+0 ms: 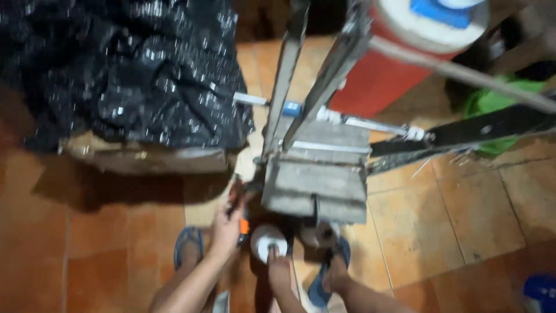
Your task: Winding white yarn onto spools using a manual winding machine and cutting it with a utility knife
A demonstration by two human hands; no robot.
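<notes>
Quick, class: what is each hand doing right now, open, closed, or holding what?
Left hand: closed around a dark tool handle beside the metal frame.
Right hand: fingers on a white roll; grip cannot be told.

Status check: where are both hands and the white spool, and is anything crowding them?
Left hand at the metal frame's lower corner. Right hand touching white spool. Black plastic-covered bundle close left.
</notes>
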